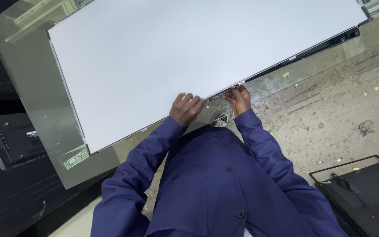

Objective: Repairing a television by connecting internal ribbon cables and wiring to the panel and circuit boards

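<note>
A large white flat panel (pixel 189 57) lies on a glass-topped table (pixel 31 96), filling most of the view. My left hand (pixel 185 109) rests on the panel's near edge with its fingers curled over the rim. Just to its right, my right hand (pixel 238 99) pinches the same edge near a small connector strip. Both arms wear dark blue sleeves. A small green circuit board (pixel 76 158) hangs at the panel's near left corner.
A black screen back cover (pixel 9 138) lies at the left beside the table. Another black framed panel (pixel 365 193) sits on the dusty concrete floor (pixel 330 105) at the lower right, with bits of wire and yellow scraps scattered about. My shoe (pixel 220 118) shows below the table edge.
</note>
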